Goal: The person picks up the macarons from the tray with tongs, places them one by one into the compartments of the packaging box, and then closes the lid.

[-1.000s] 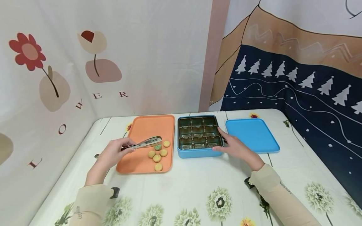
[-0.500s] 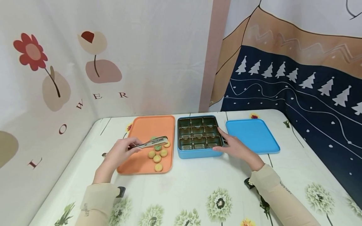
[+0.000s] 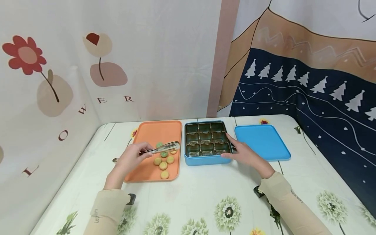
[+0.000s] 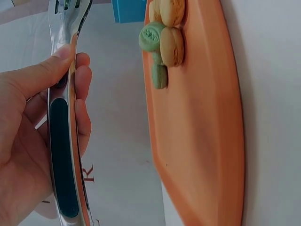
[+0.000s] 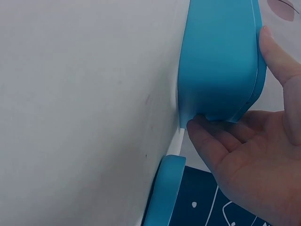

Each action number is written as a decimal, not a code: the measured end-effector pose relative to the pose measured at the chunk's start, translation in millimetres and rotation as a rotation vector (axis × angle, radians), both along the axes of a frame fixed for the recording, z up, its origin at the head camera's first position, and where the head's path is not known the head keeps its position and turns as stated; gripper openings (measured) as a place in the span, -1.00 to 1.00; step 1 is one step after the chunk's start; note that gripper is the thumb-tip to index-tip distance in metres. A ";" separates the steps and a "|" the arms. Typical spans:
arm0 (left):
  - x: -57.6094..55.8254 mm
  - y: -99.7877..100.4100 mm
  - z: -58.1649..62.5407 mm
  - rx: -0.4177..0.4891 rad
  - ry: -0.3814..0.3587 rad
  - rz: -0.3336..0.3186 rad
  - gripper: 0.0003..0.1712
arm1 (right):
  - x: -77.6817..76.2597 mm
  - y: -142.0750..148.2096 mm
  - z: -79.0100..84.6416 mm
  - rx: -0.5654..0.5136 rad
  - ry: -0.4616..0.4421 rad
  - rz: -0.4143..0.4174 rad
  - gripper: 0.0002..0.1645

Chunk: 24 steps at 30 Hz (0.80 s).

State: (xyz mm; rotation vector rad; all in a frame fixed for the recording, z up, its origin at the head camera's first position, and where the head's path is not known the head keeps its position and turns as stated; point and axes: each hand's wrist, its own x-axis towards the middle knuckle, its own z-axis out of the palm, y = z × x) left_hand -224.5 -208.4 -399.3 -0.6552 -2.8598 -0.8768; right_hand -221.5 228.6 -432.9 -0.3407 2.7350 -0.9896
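Observation:
Metal tongs (image 3: 163, 148) lie in my left hand (image 3: 130, 160), thumb on one arm and fingers round the other. Their tips reach over the right edge of the orange tray (image 3: 158, 130), above the macarons there. In the left wrist view, yellow macarons (image 4: 172, 46) and green macarons (image 4: 151, 36) sit grouped at one end of the tray; the tongs' tips are cut off. My right hand (image 3: 242, 152) holds the blue box (image 3: 207, 160) at its front right corner, thumb at the front rim, fingers against the right side. A dark, divided insert (image 3: 206, 142) lines the box.
A flat blue lid (image 3: 262, 143) lies on the table right of the box, behind my right hand. The tray stands close to the box's left side. A flower-print cloth (image 3: 194, 195) covers the table, and printed curtains (image 3: 164, 65) hang behind it.
My left hand has carried the tongs to the right, so their tips now lie farther over toward the box. My right hand and the box have stayed in place.

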 end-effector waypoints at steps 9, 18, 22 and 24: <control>0.2 11.7 -4.5 0.018 0.038 -0.001 -0.89 | 0.6 -0.2 0.6 -0.008 -0.004 -0.002 0.24; -1.8 20.8 -9.9 -0.009 0.032 0.010 -0.88 | 0.7 -0.1 -0.1 -0.014 -0.007 -0.001 0.24; -3.3 24.9 -11.2 -0.004 0.016 0.000 -0.89 | 0.9 -0.4 0.6 -0.019 -0.009 -0.001 0.25; -4.2 27.0 -11.4 0.000 0.007 -0.007 -0.89 | 1.2 -0.5 1.3 -0.018 -0.009 -0.004 0.25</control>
